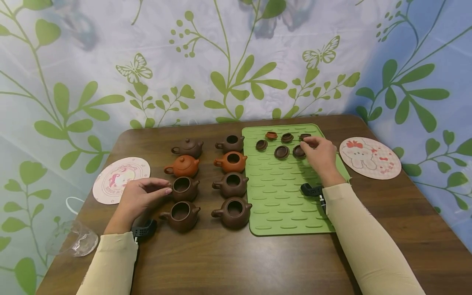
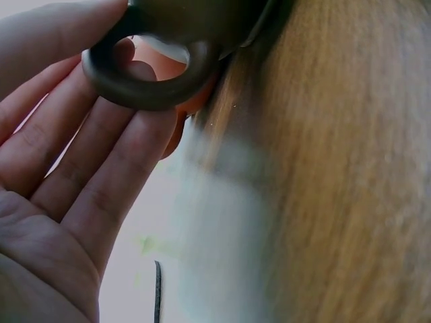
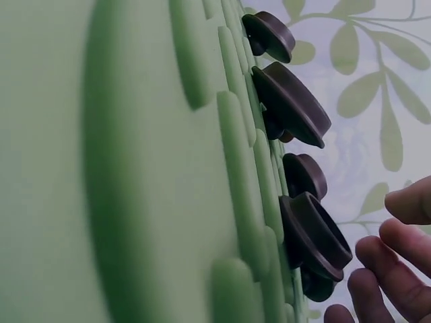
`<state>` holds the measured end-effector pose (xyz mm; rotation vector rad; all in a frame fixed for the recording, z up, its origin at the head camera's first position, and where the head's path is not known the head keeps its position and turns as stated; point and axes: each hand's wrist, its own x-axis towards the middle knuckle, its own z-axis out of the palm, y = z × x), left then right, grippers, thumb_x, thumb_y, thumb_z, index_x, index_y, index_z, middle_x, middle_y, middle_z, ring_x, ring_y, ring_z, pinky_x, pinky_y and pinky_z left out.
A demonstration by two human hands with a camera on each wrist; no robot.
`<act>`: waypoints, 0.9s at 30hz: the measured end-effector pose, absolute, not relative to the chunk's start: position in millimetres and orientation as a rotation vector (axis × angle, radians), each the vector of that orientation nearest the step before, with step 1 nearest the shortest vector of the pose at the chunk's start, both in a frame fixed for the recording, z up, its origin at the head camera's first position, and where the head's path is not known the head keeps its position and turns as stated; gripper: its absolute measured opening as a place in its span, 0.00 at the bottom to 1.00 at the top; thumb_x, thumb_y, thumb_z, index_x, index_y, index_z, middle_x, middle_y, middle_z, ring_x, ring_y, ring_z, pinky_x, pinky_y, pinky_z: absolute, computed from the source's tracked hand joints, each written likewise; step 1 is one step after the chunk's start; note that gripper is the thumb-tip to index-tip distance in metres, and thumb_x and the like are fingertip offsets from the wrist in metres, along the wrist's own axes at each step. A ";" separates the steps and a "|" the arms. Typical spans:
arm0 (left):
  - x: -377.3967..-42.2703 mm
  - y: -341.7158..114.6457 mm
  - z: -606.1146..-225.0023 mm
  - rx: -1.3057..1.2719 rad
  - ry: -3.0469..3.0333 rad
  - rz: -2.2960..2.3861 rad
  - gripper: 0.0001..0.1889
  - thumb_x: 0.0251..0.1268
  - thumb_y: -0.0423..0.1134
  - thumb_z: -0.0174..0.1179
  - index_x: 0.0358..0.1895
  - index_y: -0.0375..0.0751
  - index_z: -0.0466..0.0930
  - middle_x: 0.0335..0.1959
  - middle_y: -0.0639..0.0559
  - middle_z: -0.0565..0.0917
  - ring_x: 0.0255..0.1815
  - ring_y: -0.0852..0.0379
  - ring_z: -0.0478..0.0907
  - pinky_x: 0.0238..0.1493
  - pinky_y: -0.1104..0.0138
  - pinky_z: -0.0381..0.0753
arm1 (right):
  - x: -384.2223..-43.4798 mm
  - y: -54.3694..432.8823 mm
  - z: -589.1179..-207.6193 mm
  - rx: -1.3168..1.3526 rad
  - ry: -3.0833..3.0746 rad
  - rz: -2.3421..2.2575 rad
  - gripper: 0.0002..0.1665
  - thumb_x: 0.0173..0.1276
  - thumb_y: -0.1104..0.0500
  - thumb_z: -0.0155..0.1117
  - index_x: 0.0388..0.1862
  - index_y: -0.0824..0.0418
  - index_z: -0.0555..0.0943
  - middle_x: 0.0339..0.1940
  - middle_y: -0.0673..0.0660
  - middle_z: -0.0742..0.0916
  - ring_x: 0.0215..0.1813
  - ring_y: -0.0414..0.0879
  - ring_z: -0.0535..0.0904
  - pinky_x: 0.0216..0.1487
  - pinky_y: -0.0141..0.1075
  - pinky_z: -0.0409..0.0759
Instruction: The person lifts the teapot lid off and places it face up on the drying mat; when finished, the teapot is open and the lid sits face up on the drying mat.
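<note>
My left hand [image 1: 141, 198] is at a dark brown lidless teapot [image 1: 183, 189], pinching its ring handle [image 2: 145, 94] between thumb and fingers. The teapot stands on the table in the left column, in front of a lidded orange teapot [image 1: 184, 166] and a lidded dark one [image 1: 189, 148]. Over the green mat [image 1: 280, 196], my right hand [image 1: 321, 157] hovers with fingers loosely bent beside a dark lid [image 1: 298, 152] lying upside down. In the right wrist view a gap shows between the fingertips [image 3: 374, 256] and the nearest lid [image 3: 316, 235].
Another lidless dark teapot [image 1: 180, 216] stands at the front left. The right column has lidless pots, including an orange one [image 1: 233, 162]. More lids, one orange [image 1: 271, 135], lie on the mat. Round pads [image 1: 121, 180] flank the pots and mat; a clear glass [image 1: 85, 243] is at left.
</note>
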<state>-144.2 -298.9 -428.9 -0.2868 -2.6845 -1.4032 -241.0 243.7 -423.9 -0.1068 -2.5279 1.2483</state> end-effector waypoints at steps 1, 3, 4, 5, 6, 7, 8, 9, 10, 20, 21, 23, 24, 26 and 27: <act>-144.2 -299.0 -428.5 -0.284 -2.683 -1.405 0.12 0.60 0.41 0.81 0.44 0.43 0.94 0.40 0.53 0.91 0.41 0.60 0.88 0.41 0.73 0.83 | -240.9 242.9 -423.2 -0.103 -2.525 1.250 0.19 0.79 0.56 0.67 0.59 0.67 0.86 0.52 0.66 0.88 0.53 0.62 0.81 0.54 0.56 0.77; -144.3 -299.0 -428.1 -0.280 -2.678 -1.406 0.12 0.60 0.42 0.81 0.44 0.43 0.94 0.40 0.53 0.91 0.41 0.59 0.87 0.41 0.73 0.82 | -240.3 240.9 -421.5 -0.093 -2.525 1.249 0.19 0.79 0.55 0.66 0.59 0.67 0.86 0.52 0.66 0.88 0.54 0.62 0.81 0.55 0.56 0.77; -144.2 -298.8 -428.0 -0.276 -2.672 -1.414 0.12 0.60 0.43 0.80 0.44 0.43 0.94 0.40 0.53 0.91 0.41 0.59 0.87 0.42 0.73 0.83 | -240.0 239.8 -420.5 -0.088 -2.526 1.250 0.19 0.79 0.55 0.66 0.59 0.67 0.86 0.52 0.66 0.87 0.54 0.62 0.81 0.55 0.56 0.77; -144.1 -298.4 -428.0 -0.271 -2.663 -1.426 0.12 0.60 0.43 0.81 0.44 0.43 0.94 0.40 0.53 0.91 0.41 0.59 0.88 0.42 0.73 0.83 | -239.9 238.7 -419.4 -0.082 -2.526 1.248 0.19 0.79 0.55 0.66 0.59 0.66 0.86 0.52 0.66 0.88 0.54 0.62 0.81 0.56 0.56 0.77; -143.9 -297.8 -428.2 -0.266 -2.653 -1.442 0.12 0.60 0.42 0.81 0.44 0.42 0.94 0.40 0.52 0.92 0.41 0.59 0.88 0.42 0.73 0.83 | -239.7 237.5 -418.3 -0.077 -2.526 1.248 0.18 0.79 0.54 0.66 0.59 0.66 0.86 0.52 0.65 0.88 0.54 0.61 0.81 0.55 0.56 0.78; -143.8 -297.2 -428.5 -0.259 -2.642 -1.457 0.12 0.60 0.42 0.81 0.44 0.42 0.93 0.40 0.52 0.92 0.41 0.59 0.88 0.42 0.72 0.83 | -239.4 236.1 -417.0 -0.069 -2.526 1.247 0.18 0.79 0.55 0.66 0.58 0.66 0.86 0.52 0.65 0.88 0.53 0.61 0.81 0.56 0.56 0.77; -143.7 -296.5 -428.8 -0.251 -2.631 -1.469 0.12 0.61 0.42 0.80 0.44 0.41 0.93 0.40 0.51 0.92 0.41 0.59 0.88 0.42 0.72 0.83 | -239.2 234.4 -415.3 -0.055 -2.524 1.243 0.18 0.79 0.55 0.66 0.58 0.65 0.87 0.52 0.65 0.88 0.53 0.61 0.82 0.56 0.56 0.77; -143.6 -295.7 -429.0 -0.241 -2.617 -1.487 0.12 0.60 0.41 0.81 0.45 0.41 0.93 0.40 0.51 0.92 0.41 0.59 0.88 0.42 0.72 0.84 | -238.8 232.5 -413.5 -0.040 -2.521 1.242 0.17 0.79 0.55 0.66 0.58 0.65 0.87 0.51 0.65 0.88 0.52 0.61 0.82 0.55 0.56 0.77; -143.6 -294.9 -429.0 -0.232 -2.604 -1.496 0.13 0.61 0.41 0.80 0.45 0.40 0.93 0.40 0.51 0.92 0.40 0.60 0.88 0.42 0.72 0.84 | -238.4 230.5 -411.9 -0.021 -2.520 1.238 0.17 0.79 0.55 0.66 0.58 0.65 0.87 0.50 0.64 0.88 0.51 0.60 0.82 0.54 0.55 0.78; -148.9 -296.4 -409.5 -0.108 -2.529 -1.377 0.15 0.63 0.46 0.79 0.48 0.43 0.94 0.42 0.54 0.91 0.44 0.64 0.85 0.43 0.75 0.80 | -234.1 195.4 -390.9 0.223 -2.552 1.277 0.16 0.79 0.56 0.68 0.56 0.65 0.88 0.53 0.62 0.88 0.54 0.57 0.82 0.55 0.53 0.79; -149.8 -296.4 -406.9 -0.100 -2.533 -1.369 0.16 0.63 0.47 0.78 0.48 0.43 0.93 0.43 0.54 0.91 0.45 0.64 0.85 0.43 0.75 0.80 | -233.9 190.9 -388.7 0.237 -2.560 1.282 0.15 0.79 0.55 0.68 0.56 0.64 0.88 0.53 0.62 0.88 0.55 0.57 0.82 0.57 0.54 0.79; -152.1 -295.8 -402.9 -0.087 -2.559 -1.333 0.17 0.64 0.50 0.78 0.49 0.44 0.93 0.44 0.54 0.91 0.45 0.64 0.85 0.43 0.75 0.80 | -234.6 181.8 -384.7 0.270 -2.570 1.288 0.15 0.79 0.54 0.68 0.56 0.62 0.88 0.54 0.60 0.88 0.56 0.57 0.82 0.59 0.54 0.78; -153.5 -295.3 -401.6 -0.083 -2.574 -1.321 0.18 0.64 0.51 0.77 0.49 0.44 0.93 0.44 0.53 0.91 0.45 0.64 0.85 0.43 0.75 0.81 | -234.8 177.2 -382.5 0.287 -2.573 1.299 0.15 0.79 0.54 0.68 0.56 0.62 0.88 0.54 0.59 0.88 0.57 0.56 0.82 0.60 0.54 0.78; -157.0 -294.0 -399.2 -0.085 -2.596 -1.310 0.19 0.65 0.52 0.77 0.50 0.43 0.93 0.45 0.53 0.91 0.45 0.64 0.85 0.43 0.75 0.81 | -236.0 167.4 -378.0 0.326 -2.576 1.308 0.14 0.79 0.54 0.68 0.55 0.61 0.88 0.54 0.58 0.88 0.57 0.56 0.82 0.60 0.54 0.78; -159.1 -293.4 -398.0 -0.090 -2.600 -1.309 0.19 0.65 0.52 0.76 0.51 0.43 0.93 0.45 0.52 0.91 0.45 0.64 0.85 0.43 0.75 0.81 | -236.9 162.3 -376.0 0.350 -2.578 1.311 0.14 0.79 0.54 0.69 0.54 0.61 0.88 0.53 0.58 0.88 0.56 0.56 0.82 0.60 0.54 0.78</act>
